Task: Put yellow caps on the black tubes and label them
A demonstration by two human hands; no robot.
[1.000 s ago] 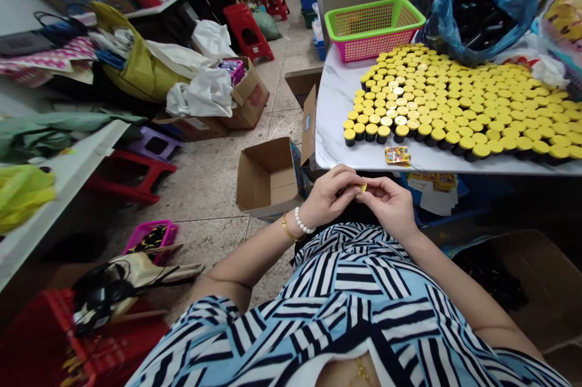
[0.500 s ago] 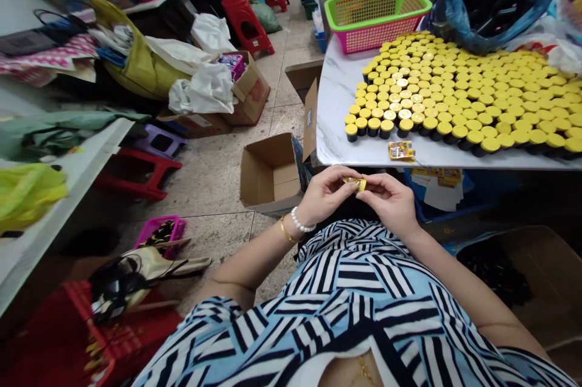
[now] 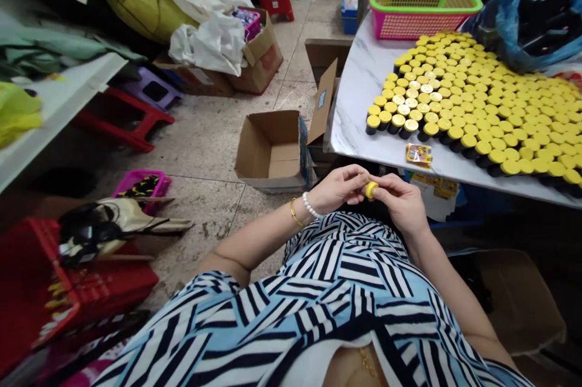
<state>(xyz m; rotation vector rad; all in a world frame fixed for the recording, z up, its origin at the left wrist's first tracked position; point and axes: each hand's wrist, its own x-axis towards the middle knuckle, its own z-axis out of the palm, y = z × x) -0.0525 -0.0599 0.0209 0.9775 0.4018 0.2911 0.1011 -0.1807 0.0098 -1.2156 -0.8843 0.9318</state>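
Observation:
Between my two hands, just off the table's near edge, is a small yellow piece [image 3: 370, 189] with a rounded face, like one of the yellow caps. My right hand [image 3: 402, 200] pinches it between thumb and fingers. My left hand [image 3: 342, 188] has its fingers closed at the piece's left side; fingertips of both hands nearly meet there. Black containers with yellow caps [image 3: 482, 96] stand upright in dense rows on the white marbled table [image 3: 352, 126]. A small packet with a colourful print [image 3: 419, 155] lies near the edge, just beyond my right hand.
A green and pink basket [image 3: 422, 8] and a blue plastic bag of black parts [image 3: 531, 23] sit at the table's back. Open cardboard boxes [image 3: 273, 153] stand on the floor left of the table. A red crate [image 3: 45, 290] and a pink basket [image 3: 142, 188] are farther left.
The yellow piece has turned, from a flat, shiny, folded look to a rounded face toward me. My fingers have shifted around it. The head view has swung, moving the table rightward.

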